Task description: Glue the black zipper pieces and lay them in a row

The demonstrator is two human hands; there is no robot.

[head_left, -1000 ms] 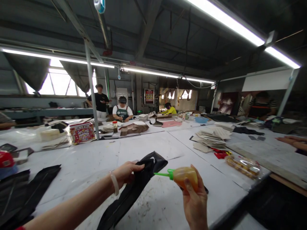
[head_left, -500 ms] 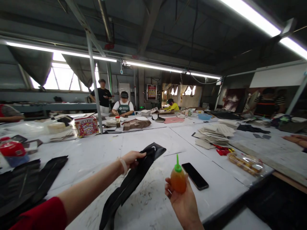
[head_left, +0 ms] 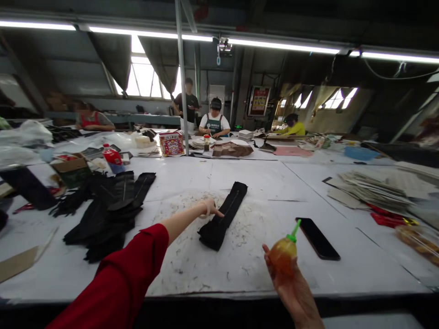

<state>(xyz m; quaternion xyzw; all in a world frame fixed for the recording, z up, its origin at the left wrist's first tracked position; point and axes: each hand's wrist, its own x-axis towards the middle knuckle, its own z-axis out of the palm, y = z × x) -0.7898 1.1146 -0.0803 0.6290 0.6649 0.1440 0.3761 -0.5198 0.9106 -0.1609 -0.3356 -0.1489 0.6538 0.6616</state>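
A black strip of fabric or leather (head_left: 232, 208) with a thin line along its middle lies flat on the white table (head_left: 192, 269). My left hand (head_left: 211, 208) touches its left edge, forefinger stretched out and not wrapped around it. In my right hand (head_left: 294, 288) is a squeeze bottle (head_left: 283, 255) of orange liquid, tilted with its green nozzle up and to the right. The fingers are closed around the bottle's body, above the table's front edge. A black phone (head_left: 318, 239) rests on the table just right of the bottle.
Several black pieces (head_left: 106, 214) are heaped at the left, near a red-capped bottle (head_left: 113, 157) and an open box (head_left: 71, 171). Stacked grey sheets (head_left: 373, 189) and a plastic food pack (head_left: 420, 242) occupy the right. Across the table sits a co-worker (head_left: 215, 123).
The black strip, held up in my left hand before, now lies on the table with that hand's finger on it. The bottle has tilted rightward. My view has turned left.
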